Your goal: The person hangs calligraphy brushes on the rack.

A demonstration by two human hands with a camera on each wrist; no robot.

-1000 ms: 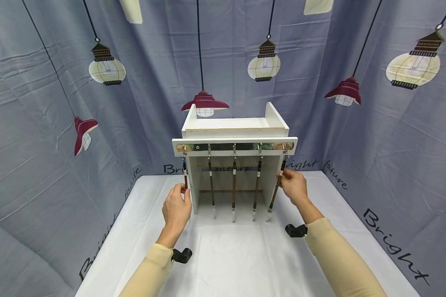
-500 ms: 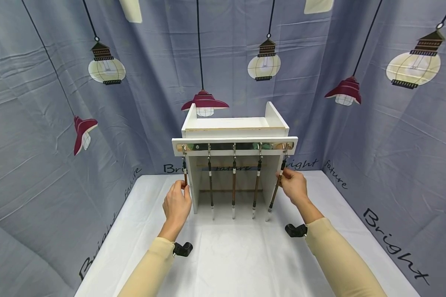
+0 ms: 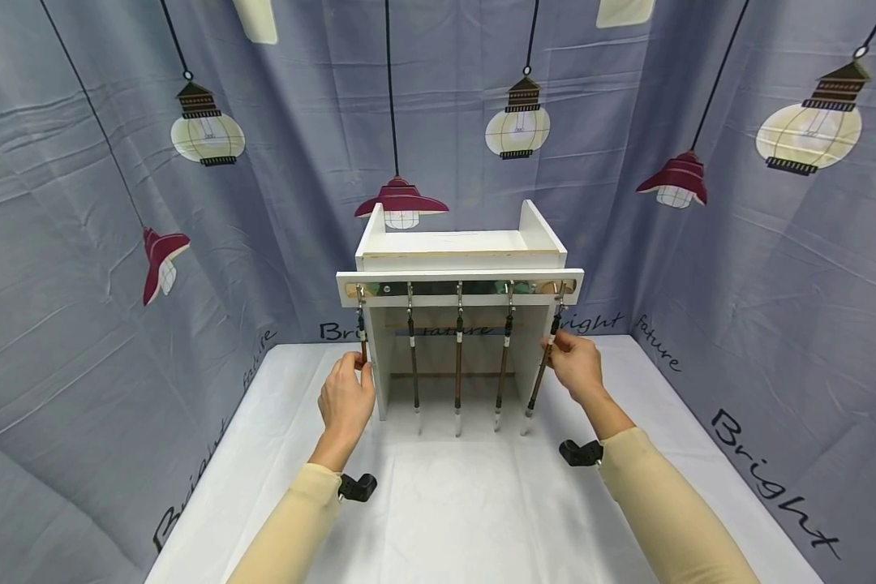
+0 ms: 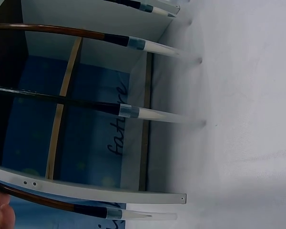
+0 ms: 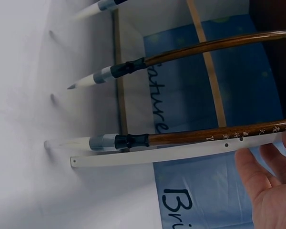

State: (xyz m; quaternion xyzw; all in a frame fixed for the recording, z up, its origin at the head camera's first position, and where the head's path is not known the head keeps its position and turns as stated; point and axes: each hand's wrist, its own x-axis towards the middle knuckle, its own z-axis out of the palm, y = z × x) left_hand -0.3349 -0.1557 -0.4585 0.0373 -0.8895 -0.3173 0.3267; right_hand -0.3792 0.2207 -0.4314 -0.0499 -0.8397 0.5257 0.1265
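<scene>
Several calligraphy brushes with brown handles and clear tip covers hang from hooks on a white rail (image 3: 460, 301). At the far left, my left hand (image 3: 346, 401) pinches the handle of the leftmost brush (image 4: 57, 203) between thumb and fingers. My right hand (image 3: 578, 365) is at the upper handle of the rightmost brush (image 5: 181, 138), with thumb and fingertips around it. That brush slants, its tip toward the lower left in the head view. Between the hands hang the second brush (image 3: 413, 361), the middle brush (image 3: 458, 361) and the fourth brush (image 3: 504, 361).
Behind the brushes stands the white wooden rack (image 3: 463, 261), with an open tray on top and side panels reaching the table. A white cloth (image 3: 453, 511) covers the table. Grey-blue curtains (image 3: 299, 162) printed with lamps surround it on the back and sides.
My left hand has moved slightly up along the leftmost brush's handle. The brushes between the hands sway a little. My right hand stays at the rightmost brush.
</scene>
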